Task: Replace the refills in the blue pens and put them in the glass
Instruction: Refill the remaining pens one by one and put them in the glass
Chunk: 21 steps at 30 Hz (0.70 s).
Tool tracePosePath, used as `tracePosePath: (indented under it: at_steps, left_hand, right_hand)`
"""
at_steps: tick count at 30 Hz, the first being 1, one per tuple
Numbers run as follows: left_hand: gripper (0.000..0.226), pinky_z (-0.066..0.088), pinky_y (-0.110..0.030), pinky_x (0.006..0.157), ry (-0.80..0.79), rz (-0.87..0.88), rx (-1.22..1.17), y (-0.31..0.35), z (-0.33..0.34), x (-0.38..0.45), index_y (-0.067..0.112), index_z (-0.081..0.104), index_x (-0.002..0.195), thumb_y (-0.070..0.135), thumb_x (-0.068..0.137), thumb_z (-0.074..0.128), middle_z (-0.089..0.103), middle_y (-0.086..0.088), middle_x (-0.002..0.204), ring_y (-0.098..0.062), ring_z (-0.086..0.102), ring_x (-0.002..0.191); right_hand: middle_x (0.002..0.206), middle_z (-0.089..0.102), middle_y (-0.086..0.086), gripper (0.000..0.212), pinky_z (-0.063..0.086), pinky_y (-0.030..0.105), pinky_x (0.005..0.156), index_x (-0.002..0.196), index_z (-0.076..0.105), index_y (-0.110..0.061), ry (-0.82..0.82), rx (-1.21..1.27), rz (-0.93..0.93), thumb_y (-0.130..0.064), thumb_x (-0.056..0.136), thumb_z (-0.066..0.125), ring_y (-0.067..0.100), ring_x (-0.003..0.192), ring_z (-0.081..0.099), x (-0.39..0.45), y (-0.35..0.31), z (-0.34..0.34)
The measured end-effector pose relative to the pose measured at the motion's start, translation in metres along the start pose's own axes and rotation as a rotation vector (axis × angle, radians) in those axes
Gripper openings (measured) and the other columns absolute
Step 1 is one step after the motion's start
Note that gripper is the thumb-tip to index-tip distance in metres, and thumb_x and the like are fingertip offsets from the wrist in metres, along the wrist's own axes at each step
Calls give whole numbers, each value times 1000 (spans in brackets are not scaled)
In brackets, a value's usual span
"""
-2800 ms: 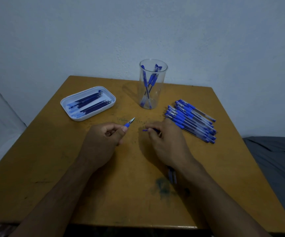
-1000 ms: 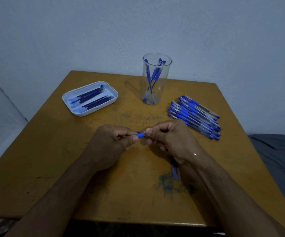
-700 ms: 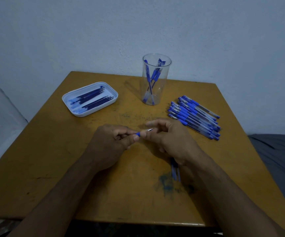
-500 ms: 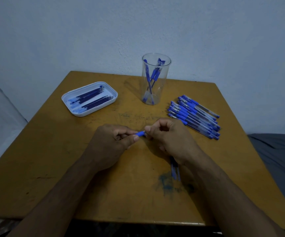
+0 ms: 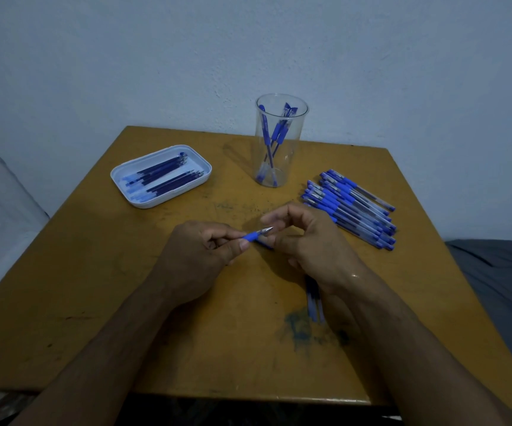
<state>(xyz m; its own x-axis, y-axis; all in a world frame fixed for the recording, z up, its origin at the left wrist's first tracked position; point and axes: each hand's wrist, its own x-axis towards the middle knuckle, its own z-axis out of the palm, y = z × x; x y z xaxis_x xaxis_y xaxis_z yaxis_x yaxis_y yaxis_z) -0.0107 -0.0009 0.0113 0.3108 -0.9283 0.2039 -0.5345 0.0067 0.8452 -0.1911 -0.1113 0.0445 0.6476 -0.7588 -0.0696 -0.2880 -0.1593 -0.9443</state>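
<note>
Pale blue wall behind a scuffed wooden counter (image 5: 95,272). Left hand (image 5: 199,256) grips a blue pen (image 5: 256,234) by its rubber grip, metal tip pointing right. Right hand (image 5: 307,241) is just beside the tip, fingers loosely curled, thumb and forefinger apart; cannot tell if they touch it. Two loose refills (image 5: 313,298) lie partly under the right wrist. Glass (image 5: 281,142) stands at the back with a few pens inside. White tray (image 5: 161,175) of refills at back left. Pile of blue pens (image 5: 350,207) right of the glass.
</note>
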Motion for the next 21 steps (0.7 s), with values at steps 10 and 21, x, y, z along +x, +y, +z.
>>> tracePosePath:
  at_steps: [10,21]
  left_hand:
    - [17,48,-18,57,-3,-18,22,3,0,-1,24,78,105,27,90,73,71,6,72,-15,65,65]
    - [15,42,-12,49,157,-200,-137,12,-2,1,22,75,105,30,93,69,71,-8,78,3,56,49]
  right_hand:
    - [75,61,1,7,40,21,45,92,73,-14,63,67,48,-20,94,72,2,49,46,1,1,4]
    - [94,56,-12,9,45,23,72,90,69,-30,88,-652,-208,-39,92,70,4,84,52,-4,-2,12]
